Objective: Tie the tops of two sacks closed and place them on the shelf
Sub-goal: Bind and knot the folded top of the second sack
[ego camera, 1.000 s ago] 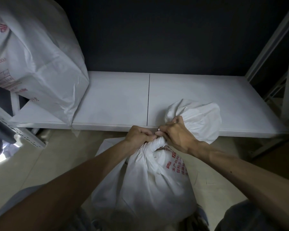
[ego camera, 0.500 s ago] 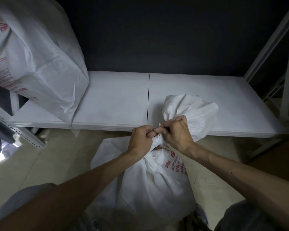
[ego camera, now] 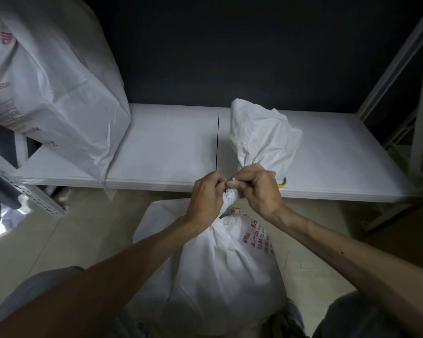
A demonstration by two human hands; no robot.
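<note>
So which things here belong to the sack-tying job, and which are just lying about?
Job: white woven sack on the floor, left hand, right hand, white metal shelf, white printed sack on the shelf.
Lying about: small yellow object at the shelf's edge.

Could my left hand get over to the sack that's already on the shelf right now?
Probably not yet. The left hand is gripping the gathered neck of the floor sack. The path along the shelf to the shelf sack looks clear.

White shelf (ego camera: 166, 152) bearing one sack (ego camera: 59, 93) at left; second sack (ego camera: 220, 269) on floor (ego camera: 66, 230).
</note>
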